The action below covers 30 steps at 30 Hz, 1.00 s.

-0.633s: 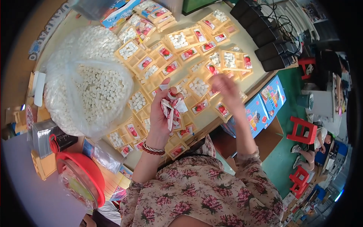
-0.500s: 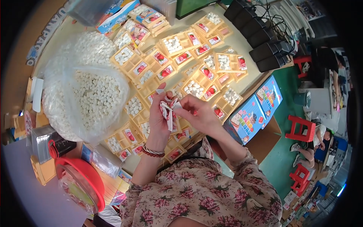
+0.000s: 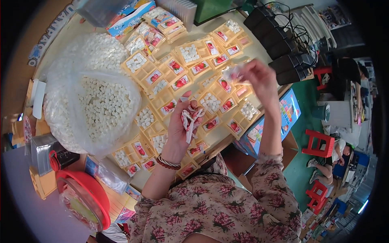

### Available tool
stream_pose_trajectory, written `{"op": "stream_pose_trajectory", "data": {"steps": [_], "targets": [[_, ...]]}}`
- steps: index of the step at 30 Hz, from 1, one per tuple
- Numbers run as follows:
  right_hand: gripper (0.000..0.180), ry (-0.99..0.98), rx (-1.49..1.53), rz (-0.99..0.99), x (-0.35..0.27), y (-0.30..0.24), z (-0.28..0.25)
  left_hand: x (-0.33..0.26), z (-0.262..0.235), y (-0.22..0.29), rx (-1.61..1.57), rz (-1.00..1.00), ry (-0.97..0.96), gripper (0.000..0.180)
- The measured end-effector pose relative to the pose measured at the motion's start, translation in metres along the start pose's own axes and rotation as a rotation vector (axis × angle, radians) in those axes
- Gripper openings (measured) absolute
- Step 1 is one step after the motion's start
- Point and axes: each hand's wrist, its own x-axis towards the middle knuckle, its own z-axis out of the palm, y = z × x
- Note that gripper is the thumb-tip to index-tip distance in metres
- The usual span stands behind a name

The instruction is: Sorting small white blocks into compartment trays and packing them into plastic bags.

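Two hands: left hand (image 3: 178, 129) clutching packets (image 3: 189, 120); right hand (image 3: 259, 79) pinching one.

Left hand (image 3: 183, 125) raised palm up, fingers curled, right hand (image 3: 257, 77) lifted higher, fingertips pinched

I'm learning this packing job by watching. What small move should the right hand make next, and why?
Probably lower the small packet in the right hand into a yellow tray compartment lacking one; the left hand holds a bunch of packets.
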Motion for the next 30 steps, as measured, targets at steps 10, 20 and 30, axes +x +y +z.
{"op": "stream_pose_trajectory", "data": {"steps": [10, 20, 30], "targets": [[0.01, 0.267, -1.107, -0.365, 0.122, 0.15, -0.084, -0.009, -0.009, 0.007, -0.047, -0.086, -0.01, 0.041], [0.023, 0.319, -0.857, -0.421, 0.089, 0.122, -0.053, -0.007, -0.018, 0.008, -0.087, -0.076, -0.037, 0.04], [0.022, -0.275, -0.016, -0.006, -0.076, 0.001, 0.071, -0.017, -0.019, -0.013, -0.007, -0.108, 0.047, 0.035]]}}
